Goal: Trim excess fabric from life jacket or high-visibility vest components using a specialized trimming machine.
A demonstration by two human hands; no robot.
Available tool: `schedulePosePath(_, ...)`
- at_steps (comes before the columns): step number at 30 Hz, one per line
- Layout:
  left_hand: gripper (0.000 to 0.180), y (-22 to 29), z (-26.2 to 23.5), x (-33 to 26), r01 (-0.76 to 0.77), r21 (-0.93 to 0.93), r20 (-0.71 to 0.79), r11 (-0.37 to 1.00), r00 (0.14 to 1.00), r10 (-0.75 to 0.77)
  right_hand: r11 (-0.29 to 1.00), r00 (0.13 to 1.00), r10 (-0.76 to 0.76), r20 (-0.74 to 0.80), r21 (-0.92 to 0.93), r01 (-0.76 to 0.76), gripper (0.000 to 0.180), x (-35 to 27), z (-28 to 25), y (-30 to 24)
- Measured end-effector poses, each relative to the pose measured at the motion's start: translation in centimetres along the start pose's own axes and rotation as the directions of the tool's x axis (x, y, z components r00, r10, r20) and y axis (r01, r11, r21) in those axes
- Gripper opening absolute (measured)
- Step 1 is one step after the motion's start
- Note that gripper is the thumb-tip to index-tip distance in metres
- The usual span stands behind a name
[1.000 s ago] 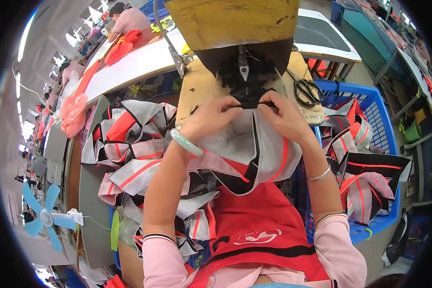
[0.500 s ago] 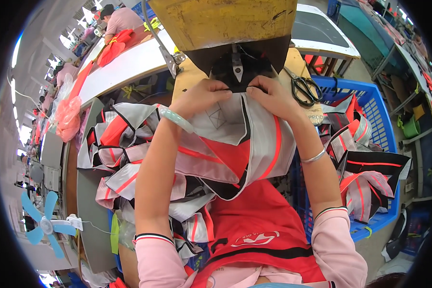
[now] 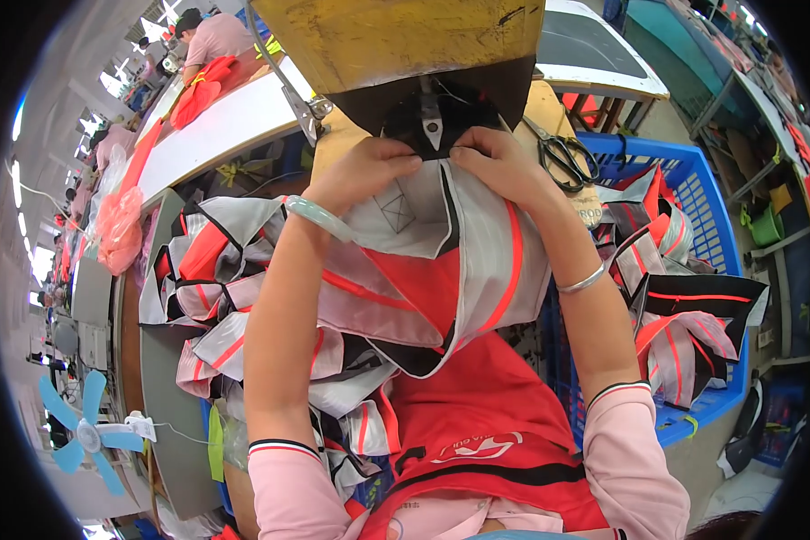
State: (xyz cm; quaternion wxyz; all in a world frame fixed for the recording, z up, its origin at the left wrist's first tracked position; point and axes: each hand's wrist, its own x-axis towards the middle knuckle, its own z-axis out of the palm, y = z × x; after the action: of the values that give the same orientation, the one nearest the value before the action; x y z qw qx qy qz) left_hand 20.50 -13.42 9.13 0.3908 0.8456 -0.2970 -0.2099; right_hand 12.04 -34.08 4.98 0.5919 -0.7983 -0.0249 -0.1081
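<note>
A grey sewn fabric piece (image 3: 499, 256) with red panels, black binding and bright orange-red stripes hangs toward me from a sewing machine (image 3: 433, 121). My left hand (image 3: 362, 173) pinches its upper edge left of the metal foot. On the other side, my right hand (image 3: 499, 164) grips the same edge between thumb and fingers. Both sets of fingertips are close together, just in front of the foot. A stitched crossed square shows on the grey cloth beside my left hand. The edge under the foot is partly hidden by my fingers.
Black-handled scissors (image 3: 564, 160) lie on the wooden table right of the machine. A blue basket (image 3: 706, 193) at right holds similar pieces. More pieces (image 3: 211, 261) are heaped at left. A yellow panel (image 3: 405, 45) overhangs the machine. A blue fan (image 3: 88, 436) stands lower left.
The whole view has shifted slightly. Both hands and the fabric edge have edged a little closer to the machine's foot; the grip looks the same.
</note>
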Motion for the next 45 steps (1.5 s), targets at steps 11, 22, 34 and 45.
schedulePosePath(11, 0.038, 0.2, -0.2, 1.7, 0.001, -0.069, 0.025, 0.998, 1.000, 0.001, 1.000, 0.999, 0.016, -0.035, 0.006, -0.015, 0.023, 0.6, -1.8, 0.0)
schedulePosePath(22, 0.029, -3.7, 3.6, -9.5, -0.301, -0.108, -0.012, 0.948, 0.953, 0.301, 0.978, 0.919, -0.072, 0.387, -0.155, 0.142, 0.068, -9.7, 2.2, -3.6)
schedulePosePath(34, 0.026, -4.6, 9.1, -20.4, -0.296, 0.224, -0.395, 0.929, 0.844, 0.364, 0.999, 0.899, -0.053, 0.434, 0.028, 0.045, 0.021, -15.7, 3.1, -1.1)
schedulePosePath(45, 0.020, -3.6, 8.6, -21.7, -0.314, 0.170, -0.348, 0.934, 0.868, 0.355, 0.972, 0.825, 0.235, 0.514, -0.132, -0.195, 0.036, -16.3, 0.9, 0.2)
